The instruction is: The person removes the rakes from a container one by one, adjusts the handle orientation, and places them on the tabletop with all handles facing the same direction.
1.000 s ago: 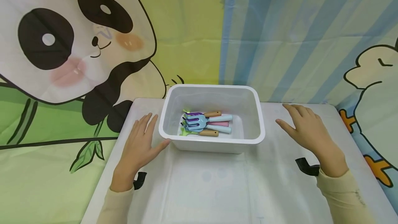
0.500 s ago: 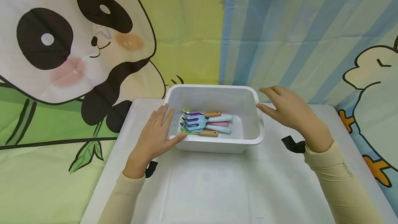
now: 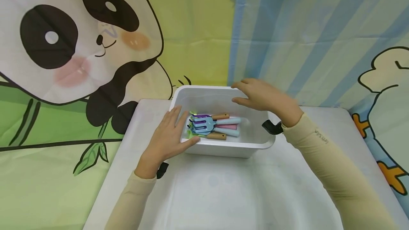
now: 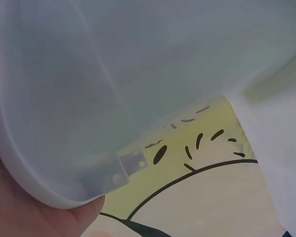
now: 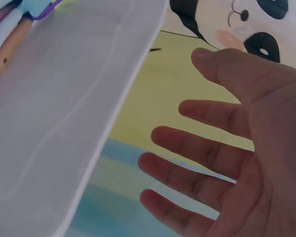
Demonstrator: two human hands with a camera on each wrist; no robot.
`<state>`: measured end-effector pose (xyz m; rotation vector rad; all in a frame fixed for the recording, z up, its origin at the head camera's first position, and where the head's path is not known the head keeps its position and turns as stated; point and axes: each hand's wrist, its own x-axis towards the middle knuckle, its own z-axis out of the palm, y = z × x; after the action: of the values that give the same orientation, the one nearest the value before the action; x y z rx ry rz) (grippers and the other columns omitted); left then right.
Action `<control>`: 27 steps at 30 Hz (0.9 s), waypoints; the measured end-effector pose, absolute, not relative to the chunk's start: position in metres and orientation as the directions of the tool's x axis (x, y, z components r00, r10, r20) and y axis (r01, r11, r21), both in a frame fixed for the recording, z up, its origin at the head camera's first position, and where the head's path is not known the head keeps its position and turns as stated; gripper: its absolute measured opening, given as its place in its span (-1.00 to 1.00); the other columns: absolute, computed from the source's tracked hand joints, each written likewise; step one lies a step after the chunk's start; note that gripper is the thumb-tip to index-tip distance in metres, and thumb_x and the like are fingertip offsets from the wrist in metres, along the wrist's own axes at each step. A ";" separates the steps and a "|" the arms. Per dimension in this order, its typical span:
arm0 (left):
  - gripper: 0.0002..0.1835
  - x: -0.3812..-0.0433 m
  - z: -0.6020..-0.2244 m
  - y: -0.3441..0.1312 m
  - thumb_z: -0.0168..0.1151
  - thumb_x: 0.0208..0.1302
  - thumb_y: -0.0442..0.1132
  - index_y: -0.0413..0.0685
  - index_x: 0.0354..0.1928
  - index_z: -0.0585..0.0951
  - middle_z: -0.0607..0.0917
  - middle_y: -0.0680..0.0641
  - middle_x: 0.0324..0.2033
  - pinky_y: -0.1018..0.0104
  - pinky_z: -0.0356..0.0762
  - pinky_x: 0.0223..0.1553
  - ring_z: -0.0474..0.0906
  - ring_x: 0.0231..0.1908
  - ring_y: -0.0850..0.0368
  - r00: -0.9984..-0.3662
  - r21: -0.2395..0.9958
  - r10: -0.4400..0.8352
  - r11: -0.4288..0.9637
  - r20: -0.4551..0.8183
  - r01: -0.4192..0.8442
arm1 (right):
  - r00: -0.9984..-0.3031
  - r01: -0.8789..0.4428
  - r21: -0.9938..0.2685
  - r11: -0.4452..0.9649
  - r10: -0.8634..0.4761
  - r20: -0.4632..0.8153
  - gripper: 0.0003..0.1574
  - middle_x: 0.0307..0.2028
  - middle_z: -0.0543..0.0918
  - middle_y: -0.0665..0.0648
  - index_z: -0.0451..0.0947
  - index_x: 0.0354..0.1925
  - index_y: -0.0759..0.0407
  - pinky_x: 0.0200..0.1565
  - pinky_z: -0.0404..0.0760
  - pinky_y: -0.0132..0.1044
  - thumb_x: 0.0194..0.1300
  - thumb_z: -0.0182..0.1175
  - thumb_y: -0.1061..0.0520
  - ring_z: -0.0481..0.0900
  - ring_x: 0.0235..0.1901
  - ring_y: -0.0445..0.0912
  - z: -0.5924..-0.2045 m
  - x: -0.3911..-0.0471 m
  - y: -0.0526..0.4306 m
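Note:
A white plastic bin (image 3: 223,151) stands on the table with several small fork-shaped tools inside. A light blue fork (image 3: 204,125) lies on top of the pile, beside wooden handles (image 3: 220,116) and a pink one. My left hand (image 3: 166,136) is at the bin's front left corner, fingers straight and thumb spread along the front rim. In the left wrist view the hand shows behind the bin's rim (image 4: 44,195). My right hand (image 3: 260,95) hovers over the back right of the bin, fingers extended; in the right wrist view its spread fingers (image 5: 202,153) hold nothing.
A white-covered table (image 3: 211,194) carries the bin. Behind it hangs a printed cloth with a panda (image 3: 108,42) and blue stripes. Black straps (image 3: 272,127) show at both wrists.
My right hand has moved left from beside the bin to over its back part. My left hand has moved right, onto the bin's front left corner. The bin and tools stay in place.

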<state>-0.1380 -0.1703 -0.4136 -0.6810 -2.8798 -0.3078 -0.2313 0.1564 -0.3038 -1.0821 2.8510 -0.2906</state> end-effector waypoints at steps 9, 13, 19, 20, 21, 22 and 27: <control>0.15 -0.137 -0.414 -0.167 -0.21 0.22 0.61 -0.17 0.55 0.12 -0.04 -0.30 0.54 0.03 -0.31 0.50 -0.24 0.53 -0.20 -0.904 0.157 0.400 0.893 0.149 0.421 | -0.640 -0.643 -0.371 0.670 -0.737 -0.220 -0.48 0.09 0.61 0.29 0.47 0.24 0.27 0.11 0.54 0.03 0.44 0.22 0.06 0.57 0.07 0.14 -0.334 -0.268 0.118; 0.16 -0.137 -0.414 -0.167 -0.22 0.21 0.63 -0.14 0.56 0.11 -0.08 -0.30 0.54 0.05 -0.33 0.50 -0.29 0.53 -0.19 -0.911 0.158 0.388 0.900 0.138 0.407 | -0.617 -0.620 -0.384 0.684 -0.728 -0.300 -0.51 0.03 0.63 0.27 0.51 0.22 0.26 0.08 0.56 -0.01 0.41 0.21 0.08 0.59 0.02 0.08 -0.355 -0.282 0.110; 0.16 -0.138 -0.414 -0.167 -0.20 0.19 0.63 -0.13 0.56 0.13 -0.09 -0.29 0.55 0.06 -0.35 0.50 -0.30 0.53 -0.18 -0.913 0.173 0.380 0.899 0.145 0.402 | -0.585 -0.581 -0.416 0.700 -0.714 -0.385 -0.53 0.05 0.63 0.25 0.55 0.17 0.29 0.13 0.54 -0.01 0.38 0.21 0.09 0.57 0.05 0.08 -0.387 -0.299 0.100; 0.15 -0.138 -0.414 -0.167 -0.19 0.19 0.63 -0.13 0.56 0.13 -0.08 -0.30 0.55 0.06 -0.35 0.50 -0.29 0.53 -0.18 -0.912 0.174 0.382 0.898 0.148 0.404 | -0.581 -0.580 -0.418 0.699 -0.715 -0.388 -0.55 0.04 0.64 0.24 0.56 0.14 0.30 0.12 0.54 -0.02 0.39 0.22 0.08 0.57 0.03 0.08 -0.393 -0.301 0.098; 0.15 -0.138 -0.414 -0.167 -0.19 0.19 0.63 -0.14 0.55 0.13 -0.08 -0.30 0.54 0.06 -0.35 0.50 -0.29 0.53 -0.18 -0.911 0.174 0.383 0.897 0.151 0.406 | -0.582 -0.577 -0.419 0.701 -0.713 -0.391 -0.55 0.02 0.64 0.24 0.57 0.11 0.29 0.11 0.55 -0.03 0.39 0.24 0.05 0.57 0.01 0.07 -0.397 -0.303 0.097; 0.15 -0.138 -0.415 -0.167 -0.18 0.20 0.62 -0.14 0.55 0.14 -0.07 -0.30 0.54 0.07 -0.35 0.50 -0.29 0.53 -0.19 -0.910 0.175 0.385 0.896 0.154 0.409 | -0.580 -0.580 -0.416 0.700 -0.714 -0.393 -0.57 0.00 0.65 0.23 0.59 0.08 0.30 0.09 0.56 -0.04 0.39 0.25 0.04 0.58 0.00 0.07 -0.402 -0.305 0.096; 0.14 -0.139 -0.415 -0.168 -0.16 0.20 0.61 -0.15 0.55 0.15 -0.06 -0.32 0.54 0.07 -0.35 0.50 -0.27 0.53 -0.19 -0.907 0.181 0.389 0.891 0.163 0.415 | -0.581 -0.560 -0.379 0.737 -0.676 -0.453 -0.72 -0.07 0.65 0.12 0.64 -0.03 0.16 0.02 0.58 -0.10 0.35 0.30 0.06 0.57 -0.07 0.01 -0.422 -0.309 0.090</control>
<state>-0.1387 -0.1684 -0.4150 -0.6270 -2.9357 -0.3223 -0.3089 0.0897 -0.4224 -0.9301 2.3519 -0.2599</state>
